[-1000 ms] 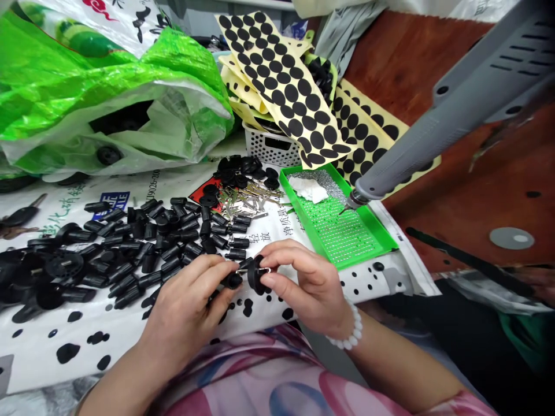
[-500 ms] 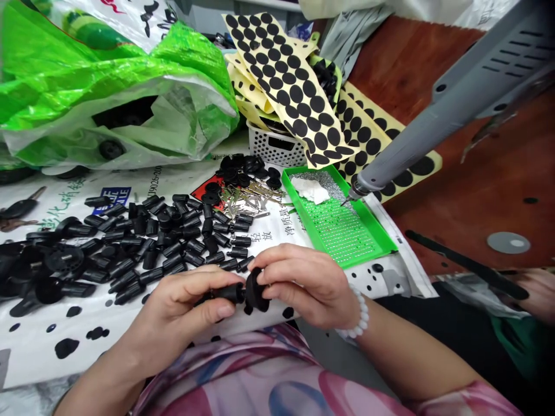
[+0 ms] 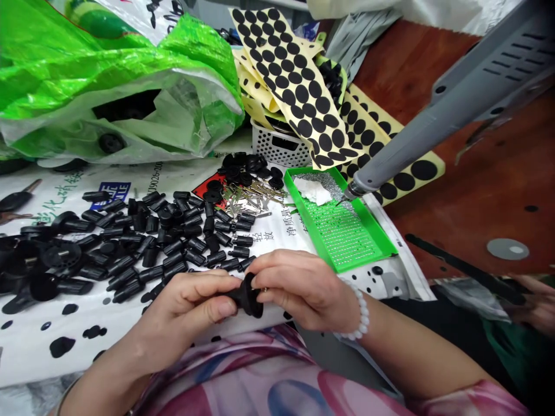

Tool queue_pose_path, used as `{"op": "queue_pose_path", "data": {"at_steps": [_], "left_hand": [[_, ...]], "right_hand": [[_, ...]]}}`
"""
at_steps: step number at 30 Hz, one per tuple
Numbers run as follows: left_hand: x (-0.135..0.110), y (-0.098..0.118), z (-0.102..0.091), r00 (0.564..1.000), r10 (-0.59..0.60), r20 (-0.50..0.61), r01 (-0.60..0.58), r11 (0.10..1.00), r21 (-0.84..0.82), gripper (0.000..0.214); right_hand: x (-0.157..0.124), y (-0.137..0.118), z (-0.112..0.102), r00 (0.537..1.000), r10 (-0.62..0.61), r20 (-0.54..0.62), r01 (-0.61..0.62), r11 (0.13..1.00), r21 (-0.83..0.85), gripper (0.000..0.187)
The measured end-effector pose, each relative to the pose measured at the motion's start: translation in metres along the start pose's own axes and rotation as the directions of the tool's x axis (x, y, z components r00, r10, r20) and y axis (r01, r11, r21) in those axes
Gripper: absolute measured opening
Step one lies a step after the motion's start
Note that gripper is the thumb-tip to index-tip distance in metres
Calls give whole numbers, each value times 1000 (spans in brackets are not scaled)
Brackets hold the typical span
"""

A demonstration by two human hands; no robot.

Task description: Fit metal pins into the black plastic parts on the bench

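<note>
My left hand (image 3: 184, 309) is closed around a black ribbed plastic cylinder, mostly hidden by the fingers. Against its right end sits a black round flanged cap (image 3: 251, 297), pinched by the fingertips of my right hand (image 3: 306, 289). The two parts meet end to end; a small metallic bit shows at the cap's right side, too small to name. Many loose black plastic cylinders (image 3: 173, 248) lie on the white sheet just beyond my left hand. Behind them are small black discs (image 3: 236, 173) and a heap of thin metal strips (image 3: 249, 196).
A green tray (image 3: 368, 254) with small screws and a white scrap stands right of centre. The grey electric screwdriver (image 3: 390, 150) slants down over it. Behind are a white basket (image 3: 281, 151), sticker sheets (image 3: 290, 75) and a green plastic bag (image 3: 195, 63). Another person's hand (image 3: 537, 297) shows at right.
The cylinder and the flanged cap have come together; a gap showed between them before. My right hand has shifted slightly left. The view has moved a little.
</note>
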State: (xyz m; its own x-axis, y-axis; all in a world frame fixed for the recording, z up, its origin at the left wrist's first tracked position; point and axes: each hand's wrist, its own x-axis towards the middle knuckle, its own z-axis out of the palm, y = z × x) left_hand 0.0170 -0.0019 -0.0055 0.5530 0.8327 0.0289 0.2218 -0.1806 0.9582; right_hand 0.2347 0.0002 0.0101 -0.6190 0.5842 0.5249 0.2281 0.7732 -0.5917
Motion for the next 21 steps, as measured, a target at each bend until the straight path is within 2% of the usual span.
{"op": "queue_pose_path", "data": {"at_steps": [3, 5, 8, 10, 13, 17, 19, 21], "left_hand": [[-2, -3, 1, 999, -48, -18, 47, 996, -72, 18], [-1, -3, 1, 998, -61, -14, 59, 994, -94, 18], [2, -1, 3, 1000, -26, 0, 26, 998, -60, 19], [4, 1, 6, 998, 40, -41, -39, 999, 19, 19], [6, 1, 10, 982, 137, -131, -115, 980, 161, 17], [5, -1, 12, 972, 159, -172, -119, 968, 222, 19], [5, -1, 11, 973, 154, -173, -117, 971, 210, 20], [5, -1, 10, 977, 154, -144, -124, 972, 200, 20]], "right_hand": [[1, 0, -2, 1000, -14, -10, 13, 999, -41, 21], [1, -1, -5, 998, -32, 61, 38, 994, -100, 37], [2, -3, -7, 985, -26, 172, 65, 972, -226, 36], [2, -3, -3, 989, 9, 145, 37, 949, -312, 33], [1, -1, 6, 995, 93, 40, -73, 931, -357, 41], [1, -3, 5, 977, 211, 26, -190, 922, -338, 54], [0, -5, 1, 981, 173, 91, -125, 913, -388, 59], [0, -5, -1, 982, 90, 164, -7, 893, -450, 51]]}}
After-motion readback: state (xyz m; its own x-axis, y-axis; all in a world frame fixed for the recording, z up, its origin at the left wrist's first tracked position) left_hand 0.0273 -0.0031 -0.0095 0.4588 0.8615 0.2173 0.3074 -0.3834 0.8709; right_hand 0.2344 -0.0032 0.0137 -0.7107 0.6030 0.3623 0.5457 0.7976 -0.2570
